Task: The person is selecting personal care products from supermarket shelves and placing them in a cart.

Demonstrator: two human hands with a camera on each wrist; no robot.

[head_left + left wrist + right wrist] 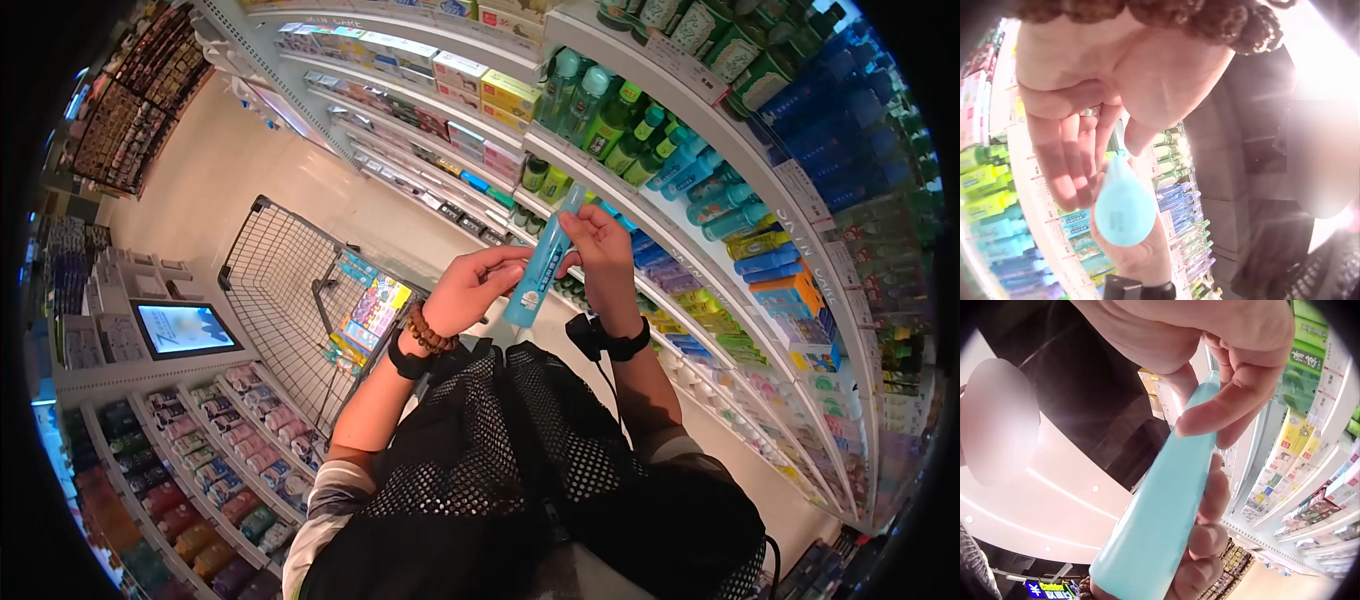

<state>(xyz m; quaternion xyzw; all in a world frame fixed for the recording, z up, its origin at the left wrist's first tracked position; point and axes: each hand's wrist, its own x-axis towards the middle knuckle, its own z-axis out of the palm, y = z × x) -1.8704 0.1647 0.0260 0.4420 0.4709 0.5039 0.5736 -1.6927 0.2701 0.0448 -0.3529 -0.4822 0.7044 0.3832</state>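
A slim light-blue bottle, tapering toward its upper end, is held aslant in front of the chest, with dark lettering along its side. My right hand grips it near the narrow end, index finger and thumb pinching it in the right wrist view. The left hand is at the wider lower part, its fingertips right at the bottle's side. In the left wrist view the left fingers are fairly straight, and the round base of the bottle faces the camera.
Shelves of green bottles and boxed goods curve along the front and right. A wire shopping cart stands at the left with colourful packages in it. A lit screen is mounted above the left shelf of packs.
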